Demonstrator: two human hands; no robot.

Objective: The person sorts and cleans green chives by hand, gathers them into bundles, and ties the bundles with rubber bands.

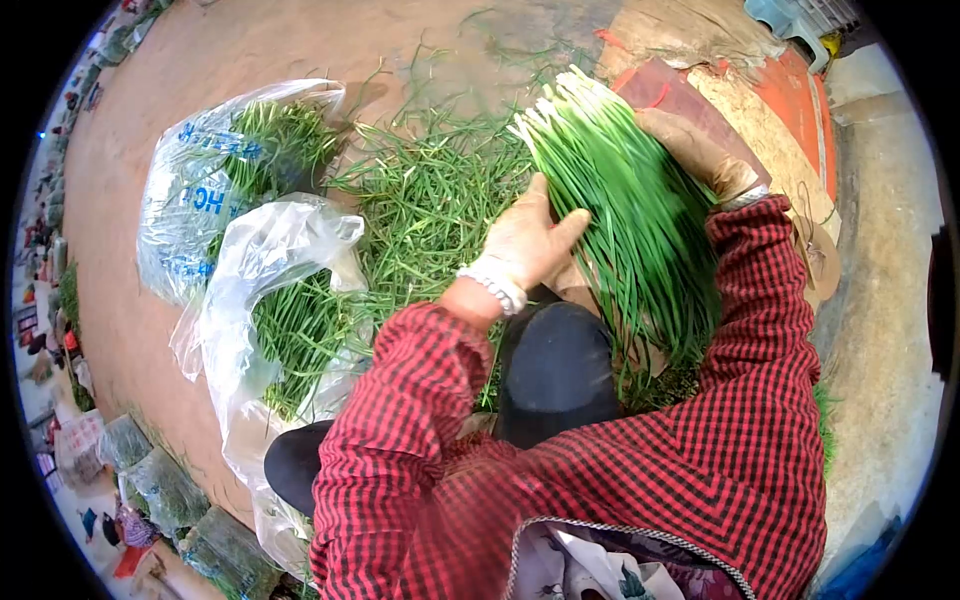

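A large bundle of green chives [625,210] with pale cut ends pointing up and away lies in front of me, slightly right of centre. My right hand [695,150] is curled round its right side, with the fingertips partly hidden. At the bundle's left edge is my left hand [530,235], thumb and forefinger spread apart and touching the stalks; its other fingers are hard to see. A white bead bracelet [493,285] circles my left wrist. Loose chive trimmings [430,200] are heaped on the floor beside my left hand.
Left of the heap, a clear plastic bag with blue print [185,210] holds greens, and another open plastic bag [240,270] holds more chives. My dark-clad knee [560,360] is below the bundle. Orange and tan sheets [795,110] lie at right. Wrapped bundles [165,490] line the far left.
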